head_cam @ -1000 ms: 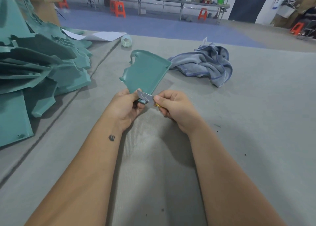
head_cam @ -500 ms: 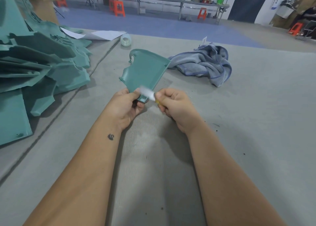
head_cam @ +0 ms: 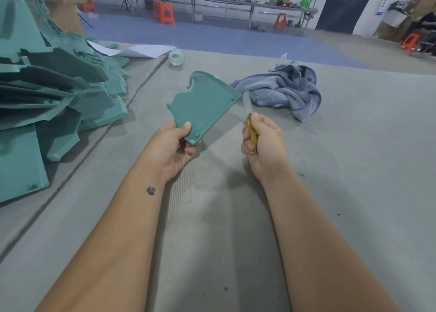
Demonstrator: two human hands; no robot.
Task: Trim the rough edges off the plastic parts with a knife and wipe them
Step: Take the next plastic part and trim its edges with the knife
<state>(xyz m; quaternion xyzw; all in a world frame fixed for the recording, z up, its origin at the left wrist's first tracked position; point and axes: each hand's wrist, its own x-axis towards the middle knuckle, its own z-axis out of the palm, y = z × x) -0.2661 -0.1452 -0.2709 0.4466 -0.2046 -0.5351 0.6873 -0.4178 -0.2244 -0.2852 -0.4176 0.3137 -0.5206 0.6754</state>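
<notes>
With the left hand (head_cam: 173, 150) pinching the green plastic part (head_cam: 204, 104) by its near corner and the right hand (head_cam: 262, 144) fisted round the knife (head_cam: 250, 127), each stroke is best run lightly along the rim, away from the fingers.

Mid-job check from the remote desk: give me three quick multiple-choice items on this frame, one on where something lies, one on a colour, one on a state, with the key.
1. Where does the cloth lie?
A. On the pile of parts
B. On the table beyond the right hand
C. Under the left arm

2. What colour is the knife handle?
A. Yellow
B. Red
C. Black

3. How is the held part?
A. Flat on the table
B. Gripped by both hands
C. Held up by the left hand alone

Key: 1 B, the blue-grey cloth sits past the right hand. 2 A, the knife shows yellow. 3 C, the left hand grips the green part at a corner.
</notes>
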